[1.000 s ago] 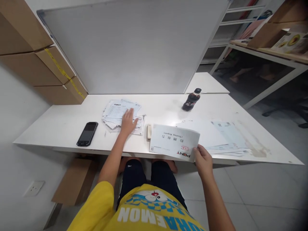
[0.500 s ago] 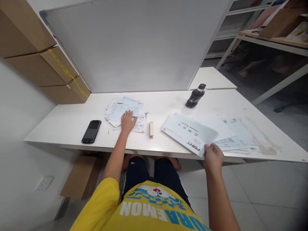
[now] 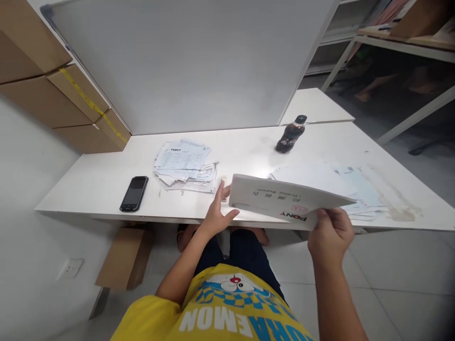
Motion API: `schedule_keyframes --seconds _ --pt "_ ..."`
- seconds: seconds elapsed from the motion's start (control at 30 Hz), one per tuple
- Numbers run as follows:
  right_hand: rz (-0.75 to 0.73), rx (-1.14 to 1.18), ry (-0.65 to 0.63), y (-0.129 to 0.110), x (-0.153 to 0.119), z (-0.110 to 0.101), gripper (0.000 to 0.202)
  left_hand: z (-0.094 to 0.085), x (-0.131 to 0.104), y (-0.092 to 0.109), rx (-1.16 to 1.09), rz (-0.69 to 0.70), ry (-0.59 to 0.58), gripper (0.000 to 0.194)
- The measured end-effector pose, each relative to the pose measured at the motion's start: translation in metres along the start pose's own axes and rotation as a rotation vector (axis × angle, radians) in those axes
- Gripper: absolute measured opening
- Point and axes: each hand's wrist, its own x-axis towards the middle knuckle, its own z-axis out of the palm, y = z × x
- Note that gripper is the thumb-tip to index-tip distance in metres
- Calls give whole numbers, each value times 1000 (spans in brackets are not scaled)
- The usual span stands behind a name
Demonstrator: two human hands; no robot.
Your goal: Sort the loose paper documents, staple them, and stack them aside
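My right hand (image 3: 331, 234) grips the near right corner of a printed report sheet or thin set of sheets (image 3: 270, 196), lifted and tilted above the desk. It bears the word PONY and a red stamp-like mark. My left hand (image 3: 217, 213), thumb and fingers apart, is at the report's left edge; I cannot tell whether it touches. Behind its fingers is a small cream block, perhaps a stapler (image 3: 224, 179), mostly hidden. An untidy pile of papers (image 3: 183, 163) lies to the left, and spread sheets (image 3: 359, 189) lie to the right, partly behind the report.
A black phone (image 3: 134, 194) lies on the left of the white desk (image 3: 95, 175). Toward the back right stands a dark cola bottle (image 3: 290, 135). A whiteboard (image 3: 185, 61) rises along the back edge, with stacked cardboard boxes (image 3: 74, 102) at the left.
My left hand has left the paper pile and come right to the report's left edge. My right hand has raised and tilted the report off the desk, moving slightly right.
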Motion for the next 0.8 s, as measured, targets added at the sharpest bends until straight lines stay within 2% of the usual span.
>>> schedule_keyframes --seconds 0.07,0.13,0.2,0.3,0.47,0.63,0.73,0.8 --pt "-86 2 2 -3 0 13 17 6 -5 7 -141 -125 40 61" --pt "-103 17 -77 1 -2 26 16 5 -6 4 -213 -198 164 48" --pt "-41 36 -212 11 -7 37 14 3 -9 -6 -227 -236 279 48" --pt "84 57 -374 26 -20 48 12 -2 -17 -23 -154 -273 349 53" --pt "74 117 -411 32 -31 56 21 0 -26 -35 -131 -247 456 50" --pt "56 -28 -496 30 -25 47 23 10 -29 -37 -218 -292 415 44" --pt "-115 -268 -488 30 -7 30 37 8 -37 -31 -274 -327 377 38" --pt "-256 -593 -545 36 10 18 48 3 -42 -23 -344 -354 342 38"
